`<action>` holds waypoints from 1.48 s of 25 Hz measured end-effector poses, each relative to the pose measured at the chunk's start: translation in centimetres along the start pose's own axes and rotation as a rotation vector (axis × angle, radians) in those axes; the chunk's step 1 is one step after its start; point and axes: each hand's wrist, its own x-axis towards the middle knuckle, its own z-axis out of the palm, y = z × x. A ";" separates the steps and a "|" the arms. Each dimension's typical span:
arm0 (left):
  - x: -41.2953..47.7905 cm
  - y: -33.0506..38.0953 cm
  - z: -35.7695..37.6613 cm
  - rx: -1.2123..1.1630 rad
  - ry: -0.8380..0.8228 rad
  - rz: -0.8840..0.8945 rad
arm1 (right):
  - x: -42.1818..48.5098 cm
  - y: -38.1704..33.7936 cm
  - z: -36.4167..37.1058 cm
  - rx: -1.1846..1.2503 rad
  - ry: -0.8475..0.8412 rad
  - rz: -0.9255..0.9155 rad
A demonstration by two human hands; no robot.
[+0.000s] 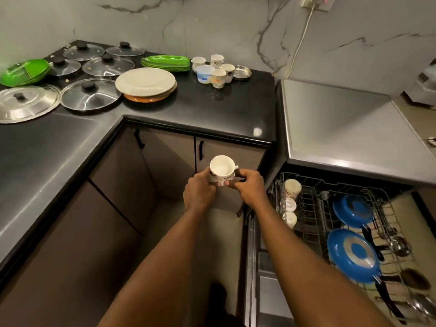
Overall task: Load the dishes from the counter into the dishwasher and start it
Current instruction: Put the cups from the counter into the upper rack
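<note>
So both arms are stretched out straight ahead, and the left hand [199, 193] and right hand [250, 187] are wrapped round the same cup [221, 168]. The left fingers curl round its side, and the right thumb and fingertips pinch it near the handle. It's held in mid-air in front of the brown cabinet doors [169, 159], mouth tipped up toward the camera, a bit left of the dishwasher rack [309, 197].

The cup is glossy white ceramic with a small dark print on the side and a squarish handle sticking out to the right. The rack is grey wire and pulled out. It has 3 cups [292, 188] lined up along its left edge and 2 blue pans [352, 254] lying bottom-up with black handles, plus steel ladles on the far right.

The counter [212, 107] is shiny black stone in an L shape with a rounded front edge. It holds 5 glass lids [90, 94] with black knobs, a steel lid [26, 102], stacked plates [146, 83], green trays [166, 63] and more mugs [218, 77].

There's open air between the cup and the rack's near corner, and bare wire between the cup row and the pans.
</note>
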 end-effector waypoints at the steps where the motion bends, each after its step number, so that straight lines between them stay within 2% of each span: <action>1: -1.2 0.1 0.4 -0.004 -0.012 0.000 | -1.0 0.8 -0.5 0.003 0.008 0.006; 9: -8.8 2.9 5.8 -0.101 -0.056 0.007 | -7.0 7.2 -6.6 0.028 0.004 0.038; 14: -13.4 6.1 15.3 -0.186 -0.168 -0.027 | -10.4 15.0 -13.1 -0.006 -0.007 0.121; 20: -18.4 7.9 26.9 -0.438 -0.322 -0.236 | -12.0 23.9 -20.8 0.069 -0.191 0.245; 23: -18.3 7.3 30.8 -0.444 -0.341 -0.343 | -11.3 28.2 -20.9 0.104 -0.243 0.321; 30: -14.7 5.1 39.6 -0.434 -0.321 -0.383 | -5.9 37.3 -18.1 0.131 -0.235 0.443; 37: -13.5 3.8 43.2 -0.503 -0.228 -0.496 | -4.0 39.9 -16.2 0.183 -0.190 0.456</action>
